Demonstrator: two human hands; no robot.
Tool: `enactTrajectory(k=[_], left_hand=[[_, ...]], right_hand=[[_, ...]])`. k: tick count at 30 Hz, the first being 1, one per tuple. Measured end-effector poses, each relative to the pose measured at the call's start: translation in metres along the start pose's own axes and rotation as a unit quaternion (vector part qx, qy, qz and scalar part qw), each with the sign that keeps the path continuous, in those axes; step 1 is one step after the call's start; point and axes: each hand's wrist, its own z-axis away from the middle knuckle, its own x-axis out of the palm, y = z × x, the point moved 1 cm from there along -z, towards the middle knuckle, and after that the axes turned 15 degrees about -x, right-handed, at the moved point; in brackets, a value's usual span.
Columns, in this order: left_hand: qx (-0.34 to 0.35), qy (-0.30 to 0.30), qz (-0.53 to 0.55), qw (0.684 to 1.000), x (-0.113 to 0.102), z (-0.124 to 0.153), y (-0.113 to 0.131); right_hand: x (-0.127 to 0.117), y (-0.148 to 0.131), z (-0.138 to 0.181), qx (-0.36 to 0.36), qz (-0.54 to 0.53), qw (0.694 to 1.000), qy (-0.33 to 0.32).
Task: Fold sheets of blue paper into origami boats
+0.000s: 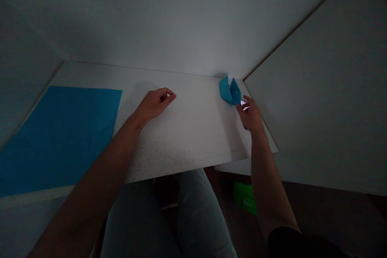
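A folded blue paper piece (235, 92), with two pointed flaps standing up, sits near the back right corner of the white table (193, 129). Right beside its lower edge is my right hand (250, 116), its thumb and fingers apart; the thumb tip looks close to the paper, and whether it touches I cannot tell. Partly hidden under that hand lies a dark object with a bright, glossy surface (245, 104), perhaps a phone. Over the middle left of the table, my left hand (157, 102) has thumb and fingertips brought together, with nothing visible in them.
A large flat blue sheet (63, 133) covers the left end of the table. White walls rise behind the table and at both sides. Below the front edge are my legs (196, 209) and a green box (244, 197) on the dark floor.
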Motion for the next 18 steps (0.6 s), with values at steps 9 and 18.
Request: enactTrajectory(k=[9, 18], left_hand=[[0.0, 0.193, -0.139, 0.971, -0.092, 0.096, -0.024], [-0.219, 0.159, -0.348, 0.898, -0.058, 0.188, -0.08]], right_hand=[[0.028, -0.056, 0.072, -0.046, -0.112, 0.992, -0.047], [0.038, -0.073, 0.081, -0.09, -0.114, 0.987, -0.071]])
